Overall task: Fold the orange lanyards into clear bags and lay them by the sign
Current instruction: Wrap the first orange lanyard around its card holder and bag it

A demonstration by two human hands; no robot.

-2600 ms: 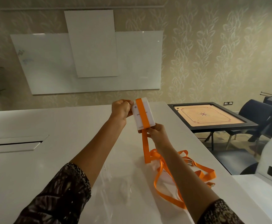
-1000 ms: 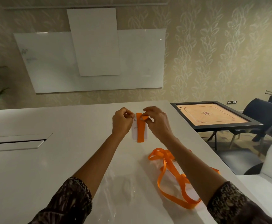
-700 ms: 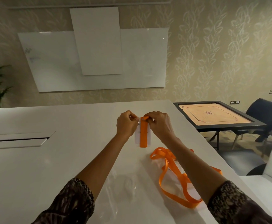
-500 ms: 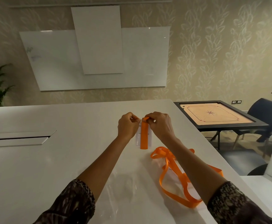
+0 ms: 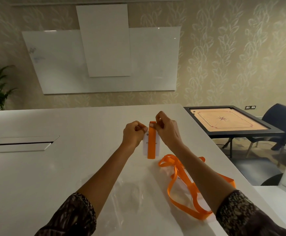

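Both arms outstretched | left fingers (image 5: 139,128) pinch card (image 5: 145,147) | right fingers (image 5: 159,124) pinch orange lanyard (image 5: 151,142)

Card print: on the badge card (image 5: 145,147) between left hand (image 5: 133,134) and right hand (image 5: 167,132), crossed by the orange strap (image 5: 151,143), unreadable.
Strap end: hidden behind right hand's fingers.
Loose lanyard (image 5: 173,167): nearer than the hands, partly under right forearm.
Clear bags (image 5: 127,198): edges too faint to count.

Wears dark, loose cloth with a fine pale mottled print, seen as a left sleeve (image 5: 71,217) and a right sleeve (image 5: 246,217) at the bottom of view; ends in gathered cuffs partway up the forearms, leaving forearms, left hand (image 5: 133,134) and right hand (image 5: 167,129) bare
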